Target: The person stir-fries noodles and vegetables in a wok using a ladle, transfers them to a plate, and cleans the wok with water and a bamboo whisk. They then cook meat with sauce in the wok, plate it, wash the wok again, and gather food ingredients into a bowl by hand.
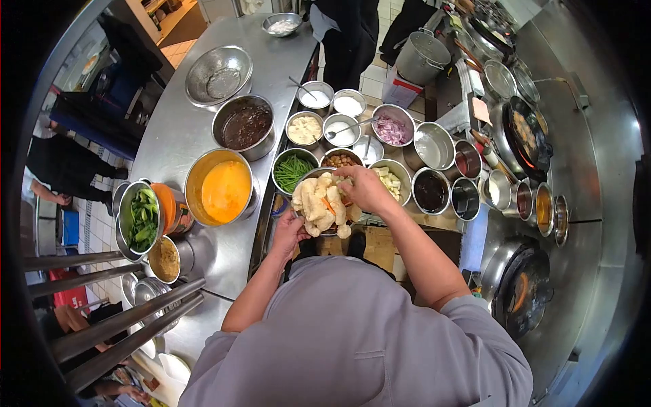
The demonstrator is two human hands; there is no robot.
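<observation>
My left hand (pixel 288 236) is closed on the near left edge of a metal bowl (pixel 297 211), held above the gap in front of my body. Pale, puffy food pieces (pixel 319 207) with a few orange strips heap above the rim and hide most of the bowl. From the right, my right hand (pixel 366 188) reaches over the heap, its curled fingers pressed on the pale pieces. The fingertips are partly hidden. Just beyond the bowl stand metal tubs of green beans (pixel 291 171), browned cubes (pixel 339 159) and pale green-white chunks (pixel 388 180).
Farther back are tubs of chopped red onion (pixel 391 129) and white powder (pixel 348 105). On the left steel counter (pixel 159 146) stand an orange liquid pot (pixel 220 190) and a dark sauce pot (pixel 245 127). Woks (pixel 522 288) line the right. A person (pixel 349 47) stands ahead.
</observation>
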